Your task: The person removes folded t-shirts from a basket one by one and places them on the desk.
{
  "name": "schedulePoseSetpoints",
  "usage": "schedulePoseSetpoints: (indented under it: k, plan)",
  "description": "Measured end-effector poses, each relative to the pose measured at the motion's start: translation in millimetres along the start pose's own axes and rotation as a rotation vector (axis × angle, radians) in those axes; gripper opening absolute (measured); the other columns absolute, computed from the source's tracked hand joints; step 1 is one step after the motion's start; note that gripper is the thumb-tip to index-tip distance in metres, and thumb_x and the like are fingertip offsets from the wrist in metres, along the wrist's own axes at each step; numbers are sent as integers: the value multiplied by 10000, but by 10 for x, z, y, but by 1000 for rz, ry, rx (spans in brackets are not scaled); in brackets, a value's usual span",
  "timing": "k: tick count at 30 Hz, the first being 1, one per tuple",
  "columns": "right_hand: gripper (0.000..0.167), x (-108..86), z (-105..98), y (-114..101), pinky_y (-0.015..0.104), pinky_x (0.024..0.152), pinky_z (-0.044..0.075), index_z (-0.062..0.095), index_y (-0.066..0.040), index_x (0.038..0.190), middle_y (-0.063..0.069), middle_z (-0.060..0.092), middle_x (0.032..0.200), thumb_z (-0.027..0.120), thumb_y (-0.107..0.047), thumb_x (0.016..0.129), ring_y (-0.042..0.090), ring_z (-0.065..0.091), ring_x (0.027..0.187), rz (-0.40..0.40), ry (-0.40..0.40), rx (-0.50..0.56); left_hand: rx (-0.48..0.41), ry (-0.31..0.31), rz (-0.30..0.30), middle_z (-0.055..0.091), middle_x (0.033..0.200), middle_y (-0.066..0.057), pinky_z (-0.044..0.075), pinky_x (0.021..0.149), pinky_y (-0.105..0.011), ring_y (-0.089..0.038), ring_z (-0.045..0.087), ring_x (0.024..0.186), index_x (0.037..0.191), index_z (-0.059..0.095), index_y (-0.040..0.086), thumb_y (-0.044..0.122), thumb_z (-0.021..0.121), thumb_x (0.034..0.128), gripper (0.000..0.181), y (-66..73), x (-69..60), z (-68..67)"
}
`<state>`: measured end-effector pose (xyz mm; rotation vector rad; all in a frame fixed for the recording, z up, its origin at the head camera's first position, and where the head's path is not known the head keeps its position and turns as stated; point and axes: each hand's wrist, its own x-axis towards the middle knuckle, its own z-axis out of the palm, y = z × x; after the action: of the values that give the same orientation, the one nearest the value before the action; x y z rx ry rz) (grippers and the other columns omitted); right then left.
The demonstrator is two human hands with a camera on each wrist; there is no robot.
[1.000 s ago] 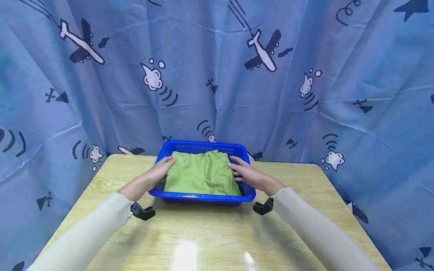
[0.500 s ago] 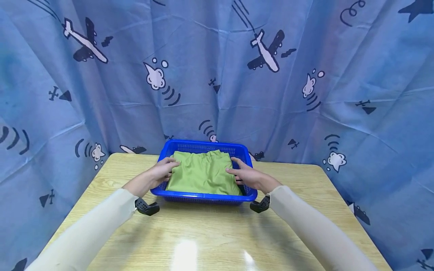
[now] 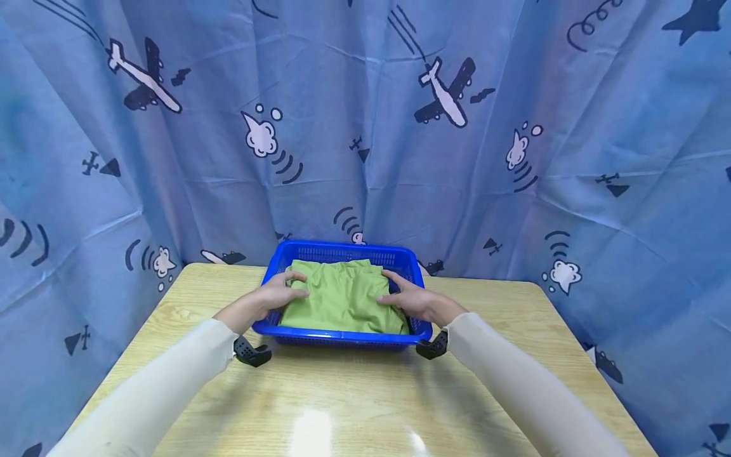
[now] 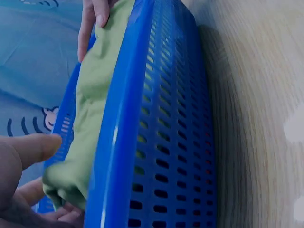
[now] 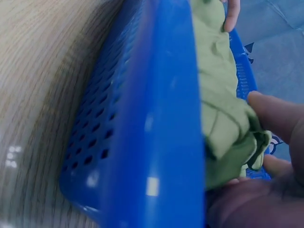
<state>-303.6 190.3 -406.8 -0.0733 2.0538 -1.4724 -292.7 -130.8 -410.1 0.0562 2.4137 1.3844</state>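
Note:
A folded light green cloth [image 3: 342,298] lies inside a blue plastic basket [image 3: 342,336] with perforated walls. My left hand [image 3: 278,293] reaches over the basket's left side and grips the cloth's left edge, thumb on top. In the left wrist view, the fingers [image 4: 29,191] go under the bunched edge of the cloth [image 4: 95,109]. At the opposite edge, my right hand [image 3: 415,299] pinches the cloth between thumb and fingers. The right wrist view shows the cloth [image 5: 223,118] crumpled into folds by the thumb [image 5: 275,114]. Some fingertips are hidden beneath the cloth.
The basket stands near the back of a light wooden table [image 3: 354,393]. A blue curtain [image 3: 320,127] printed with airplanes hangs behind and along both sides. Black wrist-worn devices [image 3: 251,351] sit at both cuffs.
Both hands have moved inward over the cloth's side edges, and the thumbs now lie farther in on top. The cloth's right edge has become more bunched. The basket stays in place.

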Motion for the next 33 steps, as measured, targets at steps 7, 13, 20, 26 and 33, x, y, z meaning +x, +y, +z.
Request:
schedulePoseSetpoints:
  k: [7, 13, 20, 26, 33]
  plan:
    - [815, 105, 9, 44, 368, 998, 486, 81, -295, 1642, 180, 296, 1618, 584, -132, 1022, 175, 626, 1057, -12, -52, -8, -43, -79, 13, 222, 1623, -243, 504, 906, -338, -215, 613, 1001, 1597, 286, 133, 141, 650, 953, 740, -22, 55, -17]
    - [778, 143, 22, 33, 383, 1047, 481, 153, -259, 1639, 180, 204, 1666, 586, -94, 1014, 205, 567, 1202, -26, -75, -30, -11, -130, 3, 229, 1614, -266, 518, 944, -374, -264, 624, 1073, 1619, 212, 125, 97, 634, 957, 785, -11, 85, -34]
    - [747, 168, 46, 49, 310, 929, 528, 211, -211, 1630, 183, 354, 1595, 604, -112, 1003, 143, 619, 1061, -56, -29, -82, 166, -138, 38, 204, 1641, -280, 298, 1202, -558, -435, 276, 1491, 1601, 261, 88, 100, 643, 950, 755, 57, 71, -46]
    - [727, 150, 88, -10, 367, 1009, 492, 277, -217, 1613, 194, 399, 1567, 649, -169, 990, 188, 601, 1129, -72, 51, -169, 196, -147, 68, 145, 1665, -265, 211, 1233, -592, -449, 155, 1536, 1605, 265, 119, 79, 656, 935, 777, 76, 92, -36]
    - [747, 128, 107, -30, 392, 990, 494, 259, -264, 1617, 170, 233, 1657, 600, -49, 988, 262, 562, 1197, -49, 36, -118, 65, -159, 0, 200, 1635, -272, 468, 1075, -465, -363, 534, 1308, 1630, 166, 136, 120, 622, 972, 800, 44, 111, -48]
